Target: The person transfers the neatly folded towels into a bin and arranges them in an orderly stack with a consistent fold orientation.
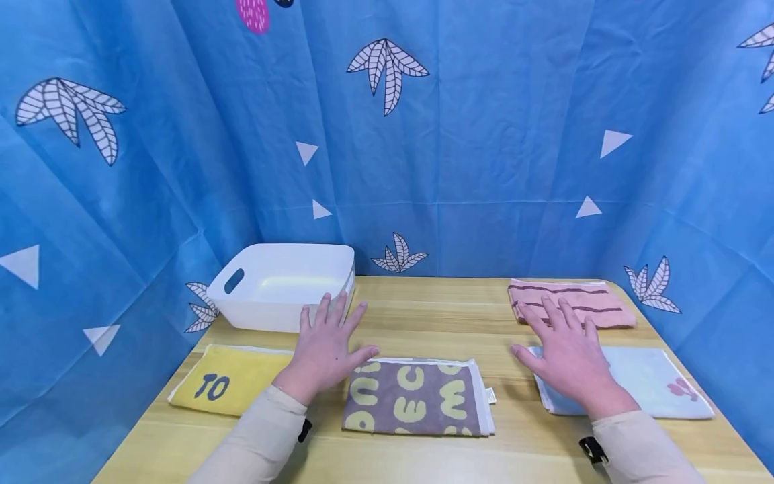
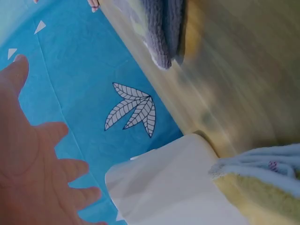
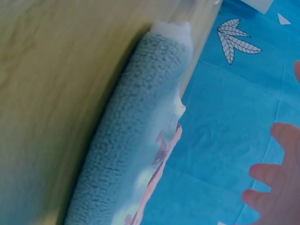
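Observation:
My left hand [image 1: 326, 353] is held with fingers spread between the yellow folded towel [image 1: 242, 380] and the purple folded towel [image 1: 417, 396], its fingertips overlapping the white basket [image 1: 281, 312] in the head view. Nothing is in its grasp. Spread likewise, my right hand [image 1: 568, 356] is nearest the light blue folded towel [image 1: 656, 383] and covers its left part from the head camera. The pink striped towel [image 1: 568, 302] lies just beyond those fingertips. In the right wrist view the blue towel [image 3: 126, 126] shows its thick folded edge, apart from the fingers [image 3: 267, 176].
A wooden table [image 1: 423, 316] bears all the towels. Blue curtains [image 1: 484, 134] with leaf and triangle prints rise behind it and along both sides. The basket stands at the back left, close to the curtain. A small white tag [image 1: 490, 396] sticks out from the purple towel.

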### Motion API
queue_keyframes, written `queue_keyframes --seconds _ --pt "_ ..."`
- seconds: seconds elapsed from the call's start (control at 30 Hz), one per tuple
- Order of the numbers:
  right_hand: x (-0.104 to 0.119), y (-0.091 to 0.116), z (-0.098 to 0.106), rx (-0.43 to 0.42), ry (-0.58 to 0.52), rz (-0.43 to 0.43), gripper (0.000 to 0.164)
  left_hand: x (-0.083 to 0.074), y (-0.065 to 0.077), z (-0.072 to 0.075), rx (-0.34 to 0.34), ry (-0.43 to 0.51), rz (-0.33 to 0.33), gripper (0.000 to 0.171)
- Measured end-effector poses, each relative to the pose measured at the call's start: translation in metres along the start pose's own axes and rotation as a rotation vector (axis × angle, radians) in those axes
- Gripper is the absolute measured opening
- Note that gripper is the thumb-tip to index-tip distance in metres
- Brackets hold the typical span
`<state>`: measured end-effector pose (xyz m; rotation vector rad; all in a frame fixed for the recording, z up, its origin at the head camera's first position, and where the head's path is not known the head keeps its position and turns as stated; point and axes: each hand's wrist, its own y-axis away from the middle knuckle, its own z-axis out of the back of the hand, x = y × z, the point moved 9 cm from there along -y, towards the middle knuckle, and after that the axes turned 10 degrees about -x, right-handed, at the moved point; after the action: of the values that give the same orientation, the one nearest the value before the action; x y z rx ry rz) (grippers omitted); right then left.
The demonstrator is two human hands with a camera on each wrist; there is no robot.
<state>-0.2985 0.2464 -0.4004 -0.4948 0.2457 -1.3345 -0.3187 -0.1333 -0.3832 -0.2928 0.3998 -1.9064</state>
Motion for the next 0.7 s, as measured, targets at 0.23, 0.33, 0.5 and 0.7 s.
queue_keyframes --seconds 0.23,0.33,0.5,0.7 --pt "0.0 0.002 0.002 -0.032 -0.002 0.018 0.079 0.009 -0.005 0.001 0.006 0.005 0.019 0.091" --pt "-0.001 0.003 0.003 -0.042 -0.005 0.018 0.076 0.014 -0.006 0.0 0.003 0.017 0.028 0.091" --pt "-0.002 0.005 0.003 -0.051 -0.005 0.016 0.076 0.023 -0.006 -0.001 0.005 0.032 0.045 0.092" --pt "-0.003 0.008 0.002 -0.061 -0.018 0.012 0.076 0.039 -0.009 -0.004 0.011 0.031 0.053 0.091"
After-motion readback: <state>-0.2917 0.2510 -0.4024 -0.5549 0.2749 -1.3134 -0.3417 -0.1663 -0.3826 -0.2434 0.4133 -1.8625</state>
